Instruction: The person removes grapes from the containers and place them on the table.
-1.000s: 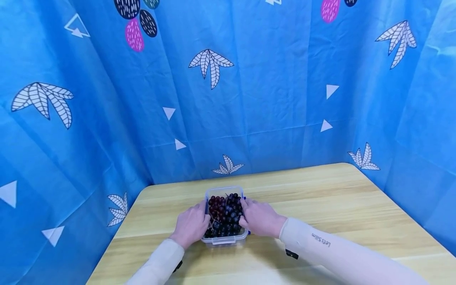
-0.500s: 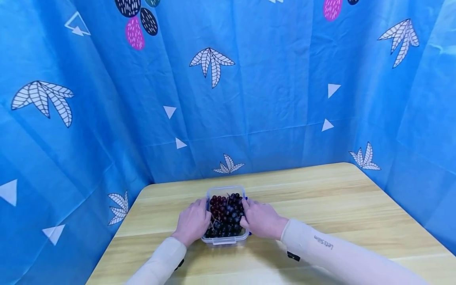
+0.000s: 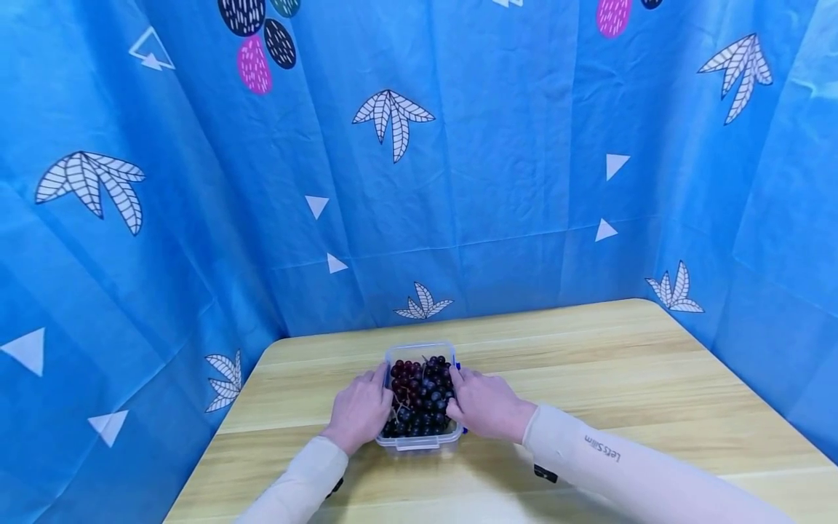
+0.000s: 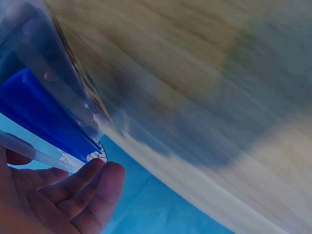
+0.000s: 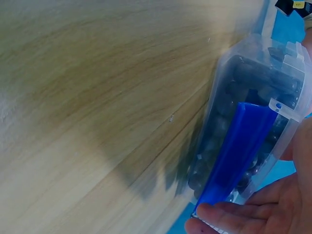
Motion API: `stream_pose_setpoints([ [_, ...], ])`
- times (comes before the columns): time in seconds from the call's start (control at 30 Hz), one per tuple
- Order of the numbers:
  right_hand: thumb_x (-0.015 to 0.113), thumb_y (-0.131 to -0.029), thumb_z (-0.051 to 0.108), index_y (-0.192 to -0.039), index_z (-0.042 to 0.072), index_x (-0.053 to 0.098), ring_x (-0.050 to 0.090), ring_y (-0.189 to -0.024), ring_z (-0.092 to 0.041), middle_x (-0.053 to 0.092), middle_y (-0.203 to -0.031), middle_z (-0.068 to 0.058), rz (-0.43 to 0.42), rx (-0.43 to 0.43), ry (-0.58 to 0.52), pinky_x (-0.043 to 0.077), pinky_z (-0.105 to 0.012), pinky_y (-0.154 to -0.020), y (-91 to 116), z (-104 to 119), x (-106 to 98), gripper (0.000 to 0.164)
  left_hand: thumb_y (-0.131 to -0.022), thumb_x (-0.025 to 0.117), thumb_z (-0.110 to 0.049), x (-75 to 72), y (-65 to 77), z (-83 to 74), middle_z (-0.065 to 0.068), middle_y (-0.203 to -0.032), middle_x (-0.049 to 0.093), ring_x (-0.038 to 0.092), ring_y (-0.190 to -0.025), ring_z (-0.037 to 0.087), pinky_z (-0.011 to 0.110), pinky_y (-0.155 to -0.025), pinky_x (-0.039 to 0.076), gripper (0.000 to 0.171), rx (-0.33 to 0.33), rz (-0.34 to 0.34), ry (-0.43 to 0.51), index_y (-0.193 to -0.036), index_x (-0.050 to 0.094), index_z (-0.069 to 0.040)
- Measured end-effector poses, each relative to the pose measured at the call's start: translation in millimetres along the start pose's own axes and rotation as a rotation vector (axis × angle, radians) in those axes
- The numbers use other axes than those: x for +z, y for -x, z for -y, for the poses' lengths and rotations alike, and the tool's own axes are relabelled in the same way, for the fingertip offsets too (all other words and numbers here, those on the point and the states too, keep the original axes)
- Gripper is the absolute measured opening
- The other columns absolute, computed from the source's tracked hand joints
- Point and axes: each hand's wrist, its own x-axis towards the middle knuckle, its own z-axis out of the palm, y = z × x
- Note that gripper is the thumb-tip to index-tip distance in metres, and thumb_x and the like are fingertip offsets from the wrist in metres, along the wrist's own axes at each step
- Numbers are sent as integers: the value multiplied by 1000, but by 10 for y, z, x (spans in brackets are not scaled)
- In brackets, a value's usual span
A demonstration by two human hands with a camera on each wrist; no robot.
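Note:
A clear plastic food container (image 3: 419, 442) sits on the wooden table, filled with dark red and black grapes (image 3: 424, 397). My left hand (image 3: 358, 409) grips its left side at the rim, and my right hand (image 3: 487, 406) holds the opposite side the same way. The left wrist view has a blue clip flap (image 4: 44, 112) hanging outside the wall, with the fingers (image 4: 105, 187) curled beside it. Another blue flap (image 5: 239, 146) hangs on the right side, close to the right hand's fingertips (image 5: 209, 214). Grapes show dimly through the container's wall there.
The light wooden table (image 3: 576, 364) stretches around the container on all sides. Behind and along both sides hangs a blue patterned curtain (image 3: 497, 160), close to the table's edges. A dark strap piece (image 3: 545, 474) shows under the right sleeve.
Hands and container appear slightly farther right, as does the whole head view. Both hands keep their hold on the container's sides.

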Motion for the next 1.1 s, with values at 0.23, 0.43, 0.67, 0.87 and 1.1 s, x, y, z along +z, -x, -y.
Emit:
stream_pose_setpoints([
  [0.23, 43, -102, 39, -146, -7, 45, 56, -131, -37, 53, -145, -24, 2, -5, -14, 57, -46, -92, 12, -13, 15, 64, -101, 44, -27, -10, 37, -28, 21, -133, 63, 62, -119, 40, 55, -89, 56, 54, -16, 37, -2, -151, 45, -6],
  [0.43, 42, -103, 42, -150, -5, 41, 55, -132, -39, 52, -147, -24, 26, 18, -39, 61, -41, -81, 20, -36, 13, 66, -100, 45, -25, -15, 48, -64, 20, -130, 65, 65, -113, 38, 53, -86, 57, 54, -9, 17, 20, -149, 46, -2],
  [0.67, 42, -103, 41, -150, -5, 40, 56, -131, -39, 52, -146, -24, 15, 24, -56, 61, -42, -82, 10, -48, 24, 66, -99, 47, -23, -18, 24, -51, 20, -129, 66, 65, -112, 37, 52, -86, 57, 54, -13, 9, 26, -149, 47, -2],
  [0.87, 41, -103, 40, -150, -6, 40, 55, -132, -40, 51, -147, -26, 13, 17, -59, 60, -43, -86, 25, -51, 29, 66, -100, 46, -25, -6, 17, -50, 19, -127, 67, 66, -111, 36, 51, -84, 57, 54, -19, 13, 18, -149, 46, -4],
  [1.1, 40, -103, 39, -149, -7, 42, 56, -130, -39, 51, -146, -26, -11, 8, -54, 60, -45, -84, 41, -60, 32, 65, -100, 46, -26, 4, 12, -58, 19, -126, 67, 66, -111, 36, 52, -81, 58, 53, -18, 2, 16, -148, 48, -5],
])
